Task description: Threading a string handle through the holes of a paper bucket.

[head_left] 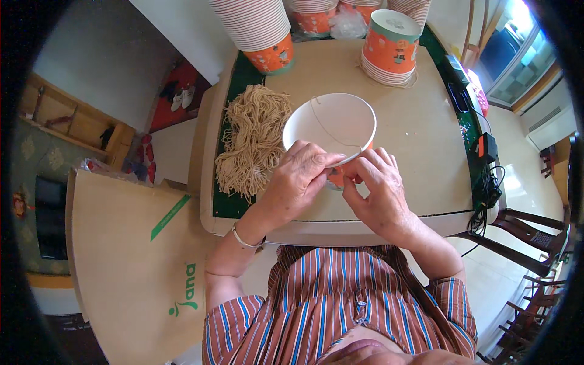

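Note:
A paper bucket, white inside and orange outside, stands on the table in front of me, tilted slightly toward me. My left hand grips its near rim, thumb and fingers closed on the edge. A thin beige cord hangs across the inside, from the far rim to the near right rim. There my right hand is bent into a pinch at the outer wall, where the cord meets the rim. Its fingertips mostly hide the cord's end. Left of the bucket lies a loose heap of beige cords.
A tall stack of paper buckets rises at the back left. Upside-down buckets are stacked at the back right. Black cables and an adapter lie along the table's right edge. A big cardboard box stands to my left, a wooden chair to my right.

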Demonstrator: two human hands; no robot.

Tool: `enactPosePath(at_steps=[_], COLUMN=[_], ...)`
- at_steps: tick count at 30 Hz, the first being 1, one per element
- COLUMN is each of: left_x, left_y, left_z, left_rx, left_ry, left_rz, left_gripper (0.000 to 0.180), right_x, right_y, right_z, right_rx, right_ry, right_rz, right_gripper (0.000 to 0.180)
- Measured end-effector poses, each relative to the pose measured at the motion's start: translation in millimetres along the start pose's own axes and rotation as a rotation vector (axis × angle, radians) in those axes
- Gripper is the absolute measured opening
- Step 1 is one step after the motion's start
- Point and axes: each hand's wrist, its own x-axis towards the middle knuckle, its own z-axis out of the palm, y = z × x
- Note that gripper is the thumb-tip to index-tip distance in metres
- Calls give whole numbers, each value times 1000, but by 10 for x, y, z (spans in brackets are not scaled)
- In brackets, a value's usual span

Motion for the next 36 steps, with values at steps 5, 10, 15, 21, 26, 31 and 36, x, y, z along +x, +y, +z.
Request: enactPosePath(at_steps=[5,10,15,21,26,31,36], left_x=[-25,-48,-33,-41,-44,-34,-24], left_y=[8,51,79,88,93,91,119], left_z=[24,68,63,61,66,61,57], left_rx=[-31,-101,-134,-117,-152,-127,-149], left_ry=[-2,5,-3,-7,-4,-2,3], left_rz=[-17,-74,-110,-140,-140,-125,-165], left_gripper=[46,48,55,56,57,56,56], right_x=[-13,-26,-37,-37,-39,-44,-53], right_y=[10,-10,-14,-24,-18,-5,-3], right_z=[12,39,64,48,57,69,75], right_rx=[-3,-110,-150,-154,-173,-196,-197], right_ry=[6,111,127,152,163,161,166], right_rz=[0,-55,-61,-63,-68,-73,-73], right_gripper=[20,17,17,18,18,19,20])
